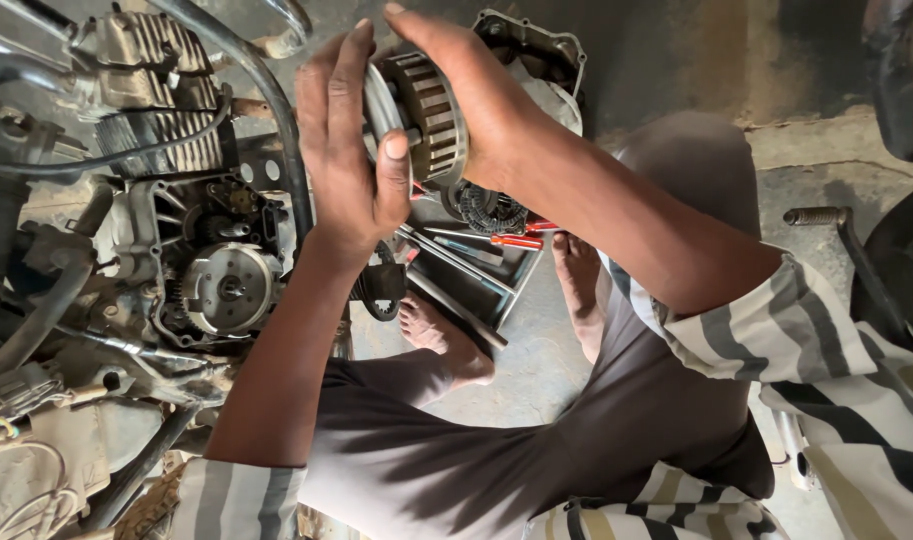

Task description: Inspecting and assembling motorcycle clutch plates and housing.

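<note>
The person is sitting on the floor [537, 370] with both arms lifted up in front of them. Both hands are holding one round metal part [432, 120] with slots all around its side, like a small drum. It is up in the air, between the two hands, near the top of the picture.

The left hand [349, 150] is standing upright, with its fingers pointing up and its thumb pressing against the near side of the round part. The left arm is coming straight up from the bottom of the picture. The right hand [467, 90] is wrapping over the top and far side of the part, fingers curling around it. The right arm is reaching in from the right side, bent at the elbow, with a striped sleeve [777, 320] pushed up.

To the left, a motorbike engine [177, 230] is sitting open, and a round silver disc [229, 288] is showing inside it. Below the hands, a tray [497, 290] is lying on the floor with a red-handled tool [517, 241] and a dark toothed ring [489, 208] in it. The person's bare feet [447, 340] are resting just beside the tray.
</note>
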